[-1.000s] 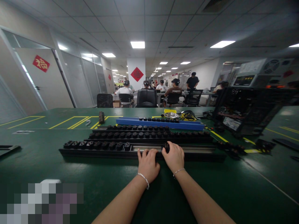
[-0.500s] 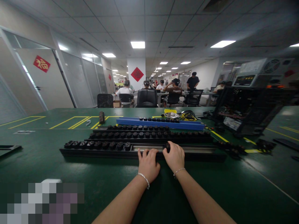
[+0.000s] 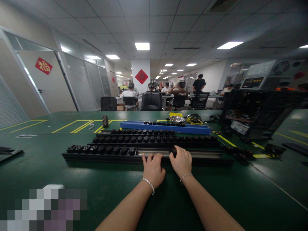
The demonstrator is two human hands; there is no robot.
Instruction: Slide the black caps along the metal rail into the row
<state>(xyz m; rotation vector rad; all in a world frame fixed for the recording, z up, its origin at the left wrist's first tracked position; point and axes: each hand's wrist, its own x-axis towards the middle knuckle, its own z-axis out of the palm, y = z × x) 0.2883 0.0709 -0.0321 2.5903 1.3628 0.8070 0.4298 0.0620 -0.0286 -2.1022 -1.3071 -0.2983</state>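
A long black rail (image 3: 101, 157) lies across the green table in front of me. Its left half carries a row of black round socket-like modules (image 3: 116, 150), while a shiny metal channel (image 3: 149, 153) shows further right. My left hand (image 3: 153, 168) rests on the rail's near edge, fingers stretched over it and holding nothing. Between the thumb and fingers of my right hand (image 3: 182, 162) is a black round module (image 3: 174, 151), pinched over the channel right of my left hand. The fingers partly cover this module, and its underside is hidden.
Behind stand more black rails with modules (image 3: 144, 139) and a blue rail (image 3: 163, 127). An open computer case (image 3: 255, 112) is at right, near loose black parts (image 3: 238, 154). A metal bowl (image 3: 177, 119) sits at the back. People sit at far desks.
My right hand has shifted very slightly right along the rail with the black round module. My left hand has stayed in place on the rail.
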